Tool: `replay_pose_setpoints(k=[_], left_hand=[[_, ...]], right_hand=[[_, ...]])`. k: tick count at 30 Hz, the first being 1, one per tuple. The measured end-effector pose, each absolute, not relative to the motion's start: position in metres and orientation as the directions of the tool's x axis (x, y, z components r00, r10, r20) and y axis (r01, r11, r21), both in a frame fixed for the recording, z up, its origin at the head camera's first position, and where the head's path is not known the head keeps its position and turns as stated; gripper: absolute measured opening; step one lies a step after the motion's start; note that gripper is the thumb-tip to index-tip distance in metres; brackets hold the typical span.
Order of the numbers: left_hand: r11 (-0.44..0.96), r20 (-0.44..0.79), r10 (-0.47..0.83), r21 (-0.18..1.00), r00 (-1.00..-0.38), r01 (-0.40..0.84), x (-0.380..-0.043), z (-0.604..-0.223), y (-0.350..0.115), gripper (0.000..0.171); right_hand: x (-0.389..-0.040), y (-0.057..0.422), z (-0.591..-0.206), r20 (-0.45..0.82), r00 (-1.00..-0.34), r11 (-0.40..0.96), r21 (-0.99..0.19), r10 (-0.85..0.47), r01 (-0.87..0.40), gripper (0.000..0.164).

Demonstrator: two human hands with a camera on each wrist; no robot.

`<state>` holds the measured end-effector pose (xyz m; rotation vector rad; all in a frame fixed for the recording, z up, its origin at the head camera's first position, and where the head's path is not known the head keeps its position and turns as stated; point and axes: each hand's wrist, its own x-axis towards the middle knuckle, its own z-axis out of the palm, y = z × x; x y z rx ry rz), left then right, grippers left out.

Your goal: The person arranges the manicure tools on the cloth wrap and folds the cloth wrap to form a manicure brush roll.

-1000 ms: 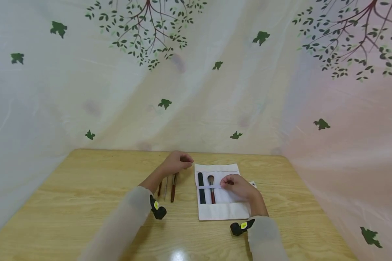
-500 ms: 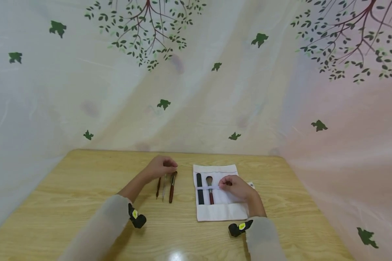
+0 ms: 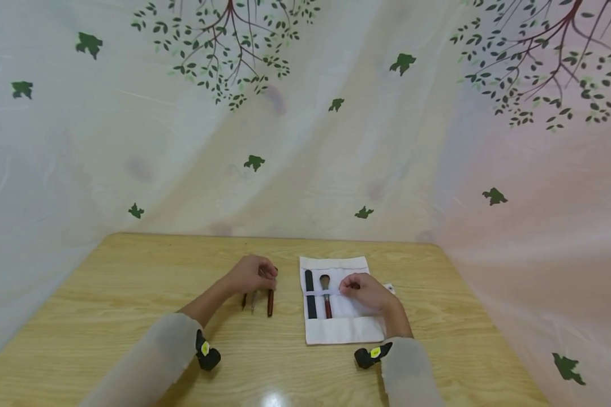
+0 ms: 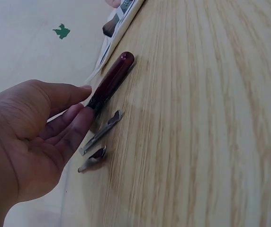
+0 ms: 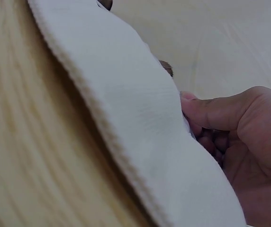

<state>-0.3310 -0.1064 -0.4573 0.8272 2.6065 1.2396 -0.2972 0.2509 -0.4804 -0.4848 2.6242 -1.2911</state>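
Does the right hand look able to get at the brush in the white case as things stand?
Probably yes: the right hand is close beside the brush, with nothing standing between. But its fingers appear to pinch the strap that crosses the brush, so it may need to let go first.

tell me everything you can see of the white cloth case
The white case looks like soft fabric, with a folded pocket along its near edge and a thin strap across the middle. It lies open on the wooden table, holding a flat black tool and a red-handled brush side by side at its left. The right hand pinches the strap, covering part of the case's right side.
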Motion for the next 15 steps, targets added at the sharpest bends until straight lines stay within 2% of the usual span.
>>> replay_pose_setpoints(k=[8, 15], left_hand=[[0.585, 0.097, 0.508, 0.691, -0.856, 0.425, -0.33, -0.459, -0.091, 0.027], [0.604, 0.096, 0.474, 0.688, -0.875, 0.403, -0.329, -0.459, -0.082, 0.034]], right_hand=[[-0.295, 0.249, -0.479, -0.006, -0.928, 0.552, -0.805, -0.372, -0.216, 0.008], [-0.294, 0.248, -0.477, -0.008, -0.931, 0.559, -0.802, -0.364, -0.211, 0.008]])
